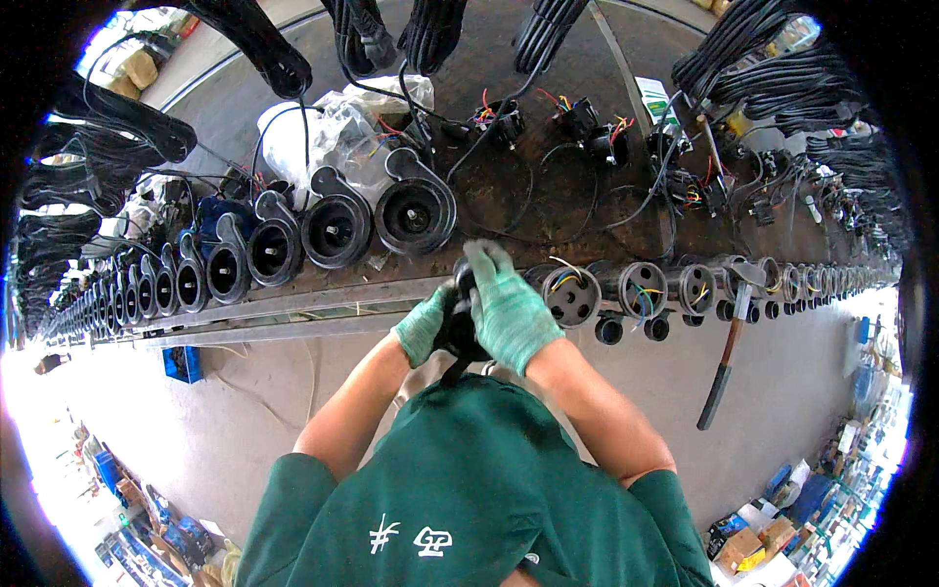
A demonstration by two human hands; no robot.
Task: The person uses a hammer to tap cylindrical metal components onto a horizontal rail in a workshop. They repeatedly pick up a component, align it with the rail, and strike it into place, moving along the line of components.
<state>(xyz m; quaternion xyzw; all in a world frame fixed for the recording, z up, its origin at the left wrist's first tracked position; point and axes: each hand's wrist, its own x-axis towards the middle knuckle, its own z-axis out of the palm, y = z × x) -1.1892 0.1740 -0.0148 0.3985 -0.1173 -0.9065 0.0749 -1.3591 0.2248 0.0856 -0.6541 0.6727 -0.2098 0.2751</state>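
At the bench's near edge, in front of my body, a black part (460,333), which looks like a pump housing, is held between my gloved hands. My left hand (423,327), in a green glove, is closed round its left side. From the right, my right hand (511,305) grips the same part, its fingertips slightly blurred over the top. Much of the part is hidden by the gloves. Just beyond, to the left, stands a round black pump casing (416,217) with a shaft in its middle. Nearest on the right is a cylindrical motor housing (571,296) with coloured wires.
Several similar casings (335,232) line the bench (518,186) leftward; wired housings (643,290) run rightward. A hammer (729,342) hangs over the front edge. Behind lie clear plastic bags (337,137), small wired switches (504,122) and bundled black cables (430,34). A blue bin (182,364) sits below left.
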